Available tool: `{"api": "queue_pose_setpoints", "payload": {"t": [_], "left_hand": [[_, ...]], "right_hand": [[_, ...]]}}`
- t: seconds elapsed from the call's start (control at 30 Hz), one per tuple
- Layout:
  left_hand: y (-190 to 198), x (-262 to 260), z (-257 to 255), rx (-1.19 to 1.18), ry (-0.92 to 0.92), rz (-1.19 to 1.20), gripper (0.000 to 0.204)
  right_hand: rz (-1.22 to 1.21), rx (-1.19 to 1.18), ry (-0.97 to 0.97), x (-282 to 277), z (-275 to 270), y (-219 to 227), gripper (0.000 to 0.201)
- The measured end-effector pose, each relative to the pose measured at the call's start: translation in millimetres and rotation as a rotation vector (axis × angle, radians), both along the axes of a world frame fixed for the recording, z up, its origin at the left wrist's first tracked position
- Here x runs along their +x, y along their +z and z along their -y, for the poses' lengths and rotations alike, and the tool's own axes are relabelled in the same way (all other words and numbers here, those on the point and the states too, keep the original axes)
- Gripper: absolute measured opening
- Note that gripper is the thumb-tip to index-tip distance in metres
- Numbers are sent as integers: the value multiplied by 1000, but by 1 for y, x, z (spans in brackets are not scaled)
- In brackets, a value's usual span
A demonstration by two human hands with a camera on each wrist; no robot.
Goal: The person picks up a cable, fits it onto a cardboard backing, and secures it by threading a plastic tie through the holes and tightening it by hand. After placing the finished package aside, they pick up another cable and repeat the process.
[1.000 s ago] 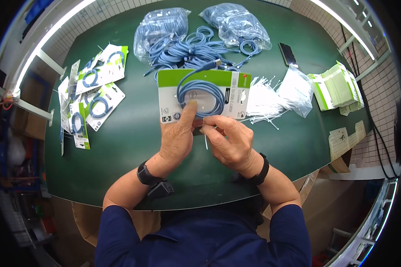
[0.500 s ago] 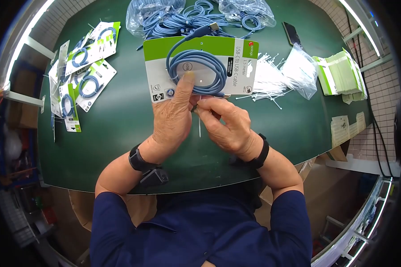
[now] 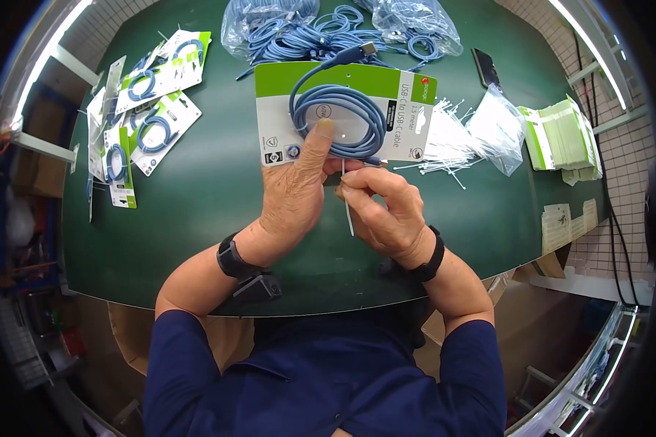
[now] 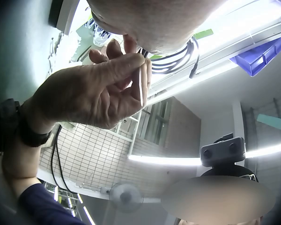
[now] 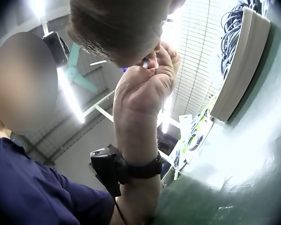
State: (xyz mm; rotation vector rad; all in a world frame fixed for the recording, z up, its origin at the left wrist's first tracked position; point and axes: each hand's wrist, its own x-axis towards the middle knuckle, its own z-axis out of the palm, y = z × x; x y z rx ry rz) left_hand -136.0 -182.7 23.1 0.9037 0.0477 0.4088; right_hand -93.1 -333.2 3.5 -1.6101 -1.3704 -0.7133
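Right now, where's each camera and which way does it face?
Head: on the head, facing forward and down at carded cable, left hand and right hand.
Left wrist: worn there, facing up across both hands; right sleeve shows.
Right wrist: worn there, facing up across both hands; left forearm shows.
Head and left wrist share the white tie.

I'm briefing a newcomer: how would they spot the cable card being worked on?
Above the green table, find the person's left hand. It grips a green-and-white card with a coiled blue cable. Unlike the similar cards piled at the left, this one is held up in hand.
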Motion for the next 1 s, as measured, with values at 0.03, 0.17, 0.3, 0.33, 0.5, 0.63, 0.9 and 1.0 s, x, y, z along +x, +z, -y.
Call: {"api": "queue_pose_setpoints", "payload": {"t": [0.03,0.17,0.3,0.33,0.5,0.63,0.9,1.0], "left_hand": [[1,0,1,-22,-6,10,32],[1,1,-1,-20,-13,18,33],[2,0,-2,-17,-31,-5,34],[2,1,-2,-18,-30,-5,34],[2,2,-1,-43,-22,-12,34],[1,3,0,-52,-25,-23,34],[-7,2,2,-52,-22,-74,35],[-9,0,9,-21,51,-61,33]], "right_hand": [[-2,-2,4,0,0,0,36],[2,4,5,2,-1,0,37],[8,2,20,2,1,-1,37],[7,10,41,2,1,-2,37],[7,0,91,1,2,-3,37],[18,-9,100,3,2,-2,35],[-6,74,95,10,-4,5,34],[-152,144,67,8,-2,5,33]]}}
